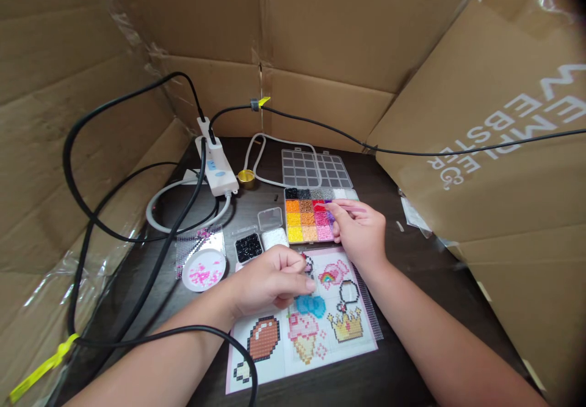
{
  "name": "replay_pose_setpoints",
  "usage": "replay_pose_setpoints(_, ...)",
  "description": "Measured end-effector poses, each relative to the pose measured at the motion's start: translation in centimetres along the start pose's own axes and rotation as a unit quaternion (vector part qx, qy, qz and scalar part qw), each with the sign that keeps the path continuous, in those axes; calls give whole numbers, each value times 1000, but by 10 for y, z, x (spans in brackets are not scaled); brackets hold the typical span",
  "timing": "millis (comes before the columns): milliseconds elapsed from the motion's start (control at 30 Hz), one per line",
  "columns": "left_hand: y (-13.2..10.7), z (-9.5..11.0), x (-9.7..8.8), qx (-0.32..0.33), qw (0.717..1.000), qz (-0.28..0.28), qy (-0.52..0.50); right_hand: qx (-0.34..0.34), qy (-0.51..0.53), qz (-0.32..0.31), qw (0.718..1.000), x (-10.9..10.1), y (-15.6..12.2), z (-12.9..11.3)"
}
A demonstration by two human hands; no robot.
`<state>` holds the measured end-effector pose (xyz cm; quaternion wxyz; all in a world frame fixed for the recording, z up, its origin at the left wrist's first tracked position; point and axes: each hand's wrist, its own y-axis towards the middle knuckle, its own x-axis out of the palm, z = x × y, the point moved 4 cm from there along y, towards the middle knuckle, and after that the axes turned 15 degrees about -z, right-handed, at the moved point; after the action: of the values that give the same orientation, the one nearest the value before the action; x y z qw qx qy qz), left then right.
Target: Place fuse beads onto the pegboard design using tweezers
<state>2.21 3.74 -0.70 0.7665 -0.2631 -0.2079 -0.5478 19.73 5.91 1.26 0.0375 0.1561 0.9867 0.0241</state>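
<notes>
My right hand (361, 231) pinches pink tweezers (352, 208), whose tips are over the red beads in a bead box (307, 218). Small beads sorted by colour fill the box's compartments. My left hand (274, 277) is curled into a fist above a pattern sheet (274, 373), with nothing seen sticking out of it. Printed or beaded on the sheet are a crown (345, 326), an ice cream cone (303, 337) and a brown drumstick shape (264, 338). A clear pegboard seems to cover the sheet, its dotted edge showing at the right. My left hand hides part of the pattern.
Left of the sheet are a white dish (204, 270) with pink beads and a small box of black beads (248, 248). A power strip (218, 166) stands behind, with black cables (73, 151) looping over my left forearm. Cardboard walls (320, 41) surround the dark table.
</notes>
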Motion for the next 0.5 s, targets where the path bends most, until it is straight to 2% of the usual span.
replay_pose_setpoints(133,1,0,-1,0,1000,-6,-7,-38,22,23,999,-21,-13,-16)
replay_pose_setpoints(267,1,1,-1,2,1000,-7,-7,-51,8,60,997,-52,-47,-27)
replay_pose_setpoints(400,2,2,0,-1,1000,-10,5,2,-33,89,995,-72,-95,-16)
replay_pose_setpoints(500,3,3,1,-1,1000,-19,2,51,-63,91,993,-75,-124,0)
